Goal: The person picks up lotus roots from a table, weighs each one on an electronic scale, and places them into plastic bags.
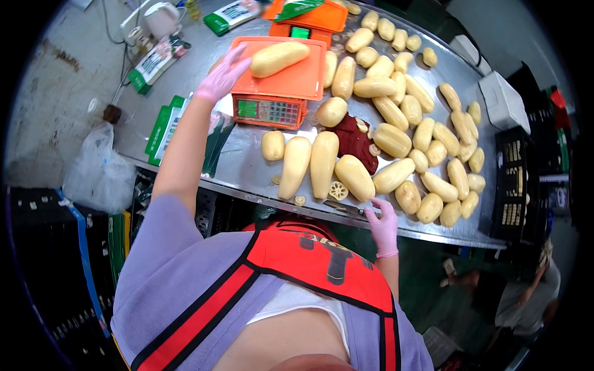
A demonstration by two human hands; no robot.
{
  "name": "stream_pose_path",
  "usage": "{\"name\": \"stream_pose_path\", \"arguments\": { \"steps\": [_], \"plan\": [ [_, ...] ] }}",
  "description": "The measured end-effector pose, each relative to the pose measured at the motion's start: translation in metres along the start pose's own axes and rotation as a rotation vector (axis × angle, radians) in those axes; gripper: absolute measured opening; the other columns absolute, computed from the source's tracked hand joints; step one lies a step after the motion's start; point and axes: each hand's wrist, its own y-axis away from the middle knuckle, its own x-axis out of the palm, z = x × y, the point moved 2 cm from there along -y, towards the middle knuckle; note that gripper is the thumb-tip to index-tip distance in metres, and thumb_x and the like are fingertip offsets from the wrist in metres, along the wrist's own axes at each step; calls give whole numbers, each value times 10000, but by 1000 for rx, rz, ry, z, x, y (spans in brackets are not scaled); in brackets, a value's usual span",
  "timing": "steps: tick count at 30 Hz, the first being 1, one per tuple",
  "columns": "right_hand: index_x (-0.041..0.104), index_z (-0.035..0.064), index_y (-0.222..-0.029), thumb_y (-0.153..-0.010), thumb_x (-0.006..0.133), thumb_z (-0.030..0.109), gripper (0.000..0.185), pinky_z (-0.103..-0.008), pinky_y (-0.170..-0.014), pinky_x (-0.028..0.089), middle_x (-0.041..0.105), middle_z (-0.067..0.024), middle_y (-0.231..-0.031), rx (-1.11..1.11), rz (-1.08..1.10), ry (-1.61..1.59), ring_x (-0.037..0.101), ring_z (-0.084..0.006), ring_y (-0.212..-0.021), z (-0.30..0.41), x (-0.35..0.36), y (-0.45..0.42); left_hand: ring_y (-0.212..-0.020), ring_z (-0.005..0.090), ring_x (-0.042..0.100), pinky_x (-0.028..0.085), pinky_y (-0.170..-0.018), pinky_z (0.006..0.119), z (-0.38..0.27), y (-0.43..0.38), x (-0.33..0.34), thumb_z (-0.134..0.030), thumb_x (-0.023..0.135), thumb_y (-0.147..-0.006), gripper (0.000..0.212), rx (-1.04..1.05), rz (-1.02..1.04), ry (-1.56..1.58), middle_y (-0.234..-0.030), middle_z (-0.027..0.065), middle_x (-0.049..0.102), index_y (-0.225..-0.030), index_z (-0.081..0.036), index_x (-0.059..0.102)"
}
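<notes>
A peeled lotus root section point(280, 59) lies on the orange tray of a digital scale point(278, 88). My left hand point(225, 76), in a pink glove, is at its left end with fingers spread; whether they touch is unclear. At the table's front edge, my right hand point(383, 222), also gloved in pink, is at the handle of a knife point(343, 207); its grip cannot be made out. Several more peeled lotus roots point(295, 167) stand in a row behind the knife, with a cut slice point(338, 190) among them. A dark red cloth point(355, 141) lies behind these.
Many lotus roots point(392, 111) cover the right of the metal table point(241, 174). A second orange scale point(308, 21) stands behind the first. Green and white printed bags point(162, 132) lie at left. A white foam box point(503, 99) and black crates point(513, 185) are at right. Another person point(524, 297) is at lower right.
</notes>
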Motion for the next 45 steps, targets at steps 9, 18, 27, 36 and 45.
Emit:
{"name": "stream_pose_path", "arguments": {
  "steps": [9, 18, 27, 36, 45],
  "plan": [
    [610, 23, -1157, -789, 731, 164, 413, -417, -955, 452, 629, -186, -1132, -361, -49, 165, 579, -351, -1082, 6, -4, -101, -861, 192, 673, 523, -783, 301, 67, 249, -12, -244, 670, -898, 321, -625, -543, -25, -979, 112, 698, -1098, 5, 646],
    [561, 71, -1273, -765, 753, 164, 551, -416, -967, 459, 616, -179, -1183, -715, 25, 75, 570, -343, -1113, 98, 55, -239, -810, 295, 655, 508, -762, 373, 63, 245, 7, -242, 756, -781, 367, -282, -391, -597, -930, 161, 673, -1033, -2, 642],
    [328, 125, -1472, -641, 808, 146, 960, -403, -1063, 401, 451, -161, -1413, -964, 247, 419, 459, -343, -1265, 203, 122, -370, -1122, 328, 571, 440, -985, 394, 96, 242, 19, -308, 744, -778, 456, -456, -204, -719, -1219, 175, 597, -1098, -5, 628],
    [358, 117, -1448, -589, 838, 211, 989, -398, -1048, 408, 479, -206, -1350, -861, 559, 484, 482, -356, -1230, 236, 151, -394, -1046, 307, 582, 468, -913, 379, 125, 244, -3, -276, 764, -764, 397, -485, -316, -517, -1096, 154, 621, -1069, -44, 658],
    [506, -38, -1237, -671, 801, 293, 719, -354, -913, 472, 630, -164, -1051, -486, 557, 128, 616, -276, -1017, 243, 150, -349, -953, 299, 610, 491, -837, 346, 174, 231, -9, -323, 677, -851, 300, -697, -323, -451, -971, 170, 644, -952, -43, 710]
  ]
}}
